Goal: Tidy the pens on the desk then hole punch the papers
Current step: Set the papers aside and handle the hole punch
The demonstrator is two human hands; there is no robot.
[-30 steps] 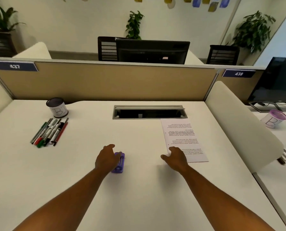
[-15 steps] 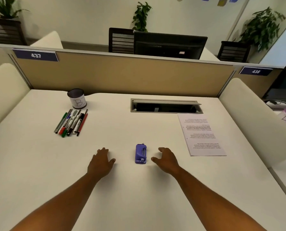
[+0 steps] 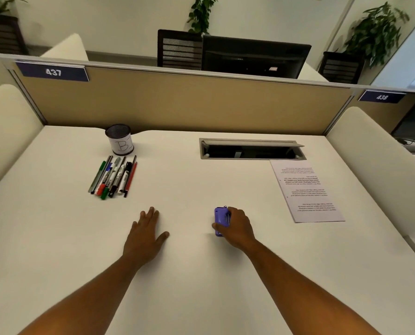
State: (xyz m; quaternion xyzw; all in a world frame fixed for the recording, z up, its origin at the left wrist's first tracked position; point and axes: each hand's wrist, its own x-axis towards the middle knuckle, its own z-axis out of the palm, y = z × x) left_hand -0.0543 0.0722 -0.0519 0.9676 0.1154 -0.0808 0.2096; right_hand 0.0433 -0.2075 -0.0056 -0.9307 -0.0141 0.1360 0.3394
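Right hand (image 3: 236, 227) grips the small purple plastic hole punch (image 3: 220, 220) on the white counter (image 3: 201, 274). Left hand (image 3: 145, 234) rests flat, fingers straight. Row of coloured pens (image 3: 114, 176) lies just before the black mesh cup (image 3: 119, 142); printed white paper sheet (image 3: 306, 191) far right.

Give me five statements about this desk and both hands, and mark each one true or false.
1. The right hand grips the purple punch. True.
2. The pens stand in the cup. False: they lie in a row on the desk, in front of the cup.
3. The left hand holds a pen. False: it lies open on the desk with nothing in it.
4. The paper lies to the right of the punch, apart from it. True.
5. The paper is under the punch. False: it lies flat by the cable slot, and nothing rests on it.
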